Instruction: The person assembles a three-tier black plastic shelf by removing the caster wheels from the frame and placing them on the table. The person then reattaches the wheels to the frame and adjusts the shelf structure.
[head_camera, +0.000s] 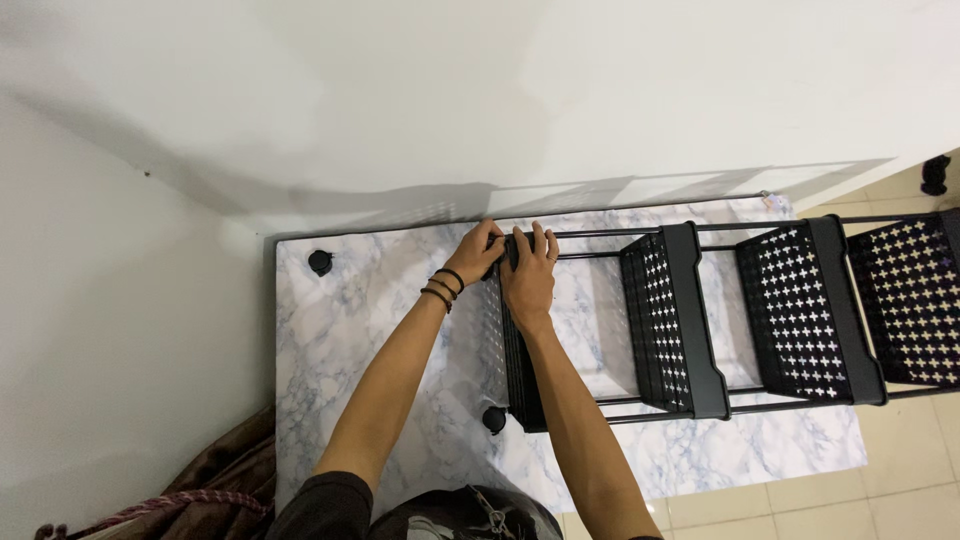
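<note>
A black metal rack (690, 320) with perforated shelves lies on its side on a marble-patterned mat (360, 330). Both my hands meet at the far corner of its leftmost shelf (515, 370). My left hand (476, 252), with dark bands on its wrist, grips something small and black at that corner; what it is stays hidden. My right hand (530, 270) presses on top of the shelf edge, fingers curled over the rack's thin pole (600, 235). A black caster wheel (494, 419) sits at the shelf's near corner.
A loose black caster (320, 262) lies on the mat at the far left. White walls stand beyond and to the left. Brown cloth and a rope (200, 490) sit at the lower left. Beige floor tiles (900, 480) lie to the right, with a small black object (936, 174) near the wall.
</note>
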